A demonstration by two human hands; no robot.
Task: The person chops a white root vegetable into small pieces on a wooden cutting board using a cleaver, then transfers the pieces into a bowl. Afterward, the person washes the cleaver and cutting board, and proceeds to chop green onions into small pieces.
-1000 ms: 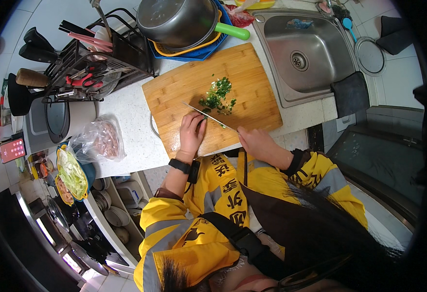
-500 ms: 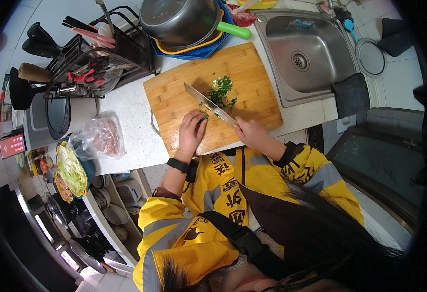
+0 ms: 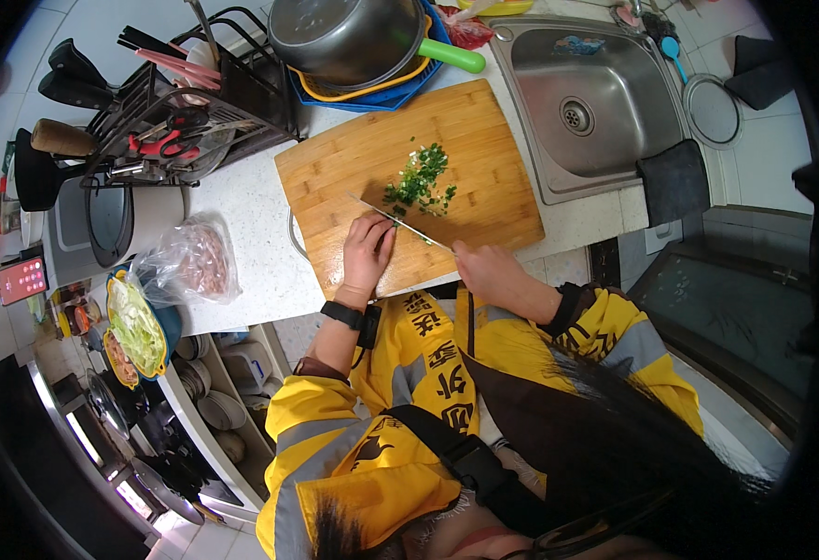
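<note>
A wooden cutting board [image 3: 335, 168] lies on the counter in front of me. My right hand [image 3: 498, 275] is closed round the handle of a kitchen knife [image 3: 405, 225], whose blade now shows almost edge-on, slanting up to the left. Just left of the blade, my left hand [image 3: 368, 254] presses down with curled fingers on what look like green onions, mostly hidden beneath the fingertips. Beyond the blade sits a loose heap of chopped green onions [image 3: 421, 177], with a few bits along the knife.
At the back stands a dark pot [image 3: 344, 42] with a green handle, upturned over stacked baskets. A steel sink [image 3: 605, 140] lies right. Leftward are a utensil rack [image 3: 242, 79], a plastic bag of meat [image 3: 206, 261] and a bowl of cut vegetables [image 3: 139, 327].
The knife has turned from showing its broad side to nearly edge-on, its blade now closer to my left fingertips. My right hand has shifted slightly; my left stays nearly in place.
</note>
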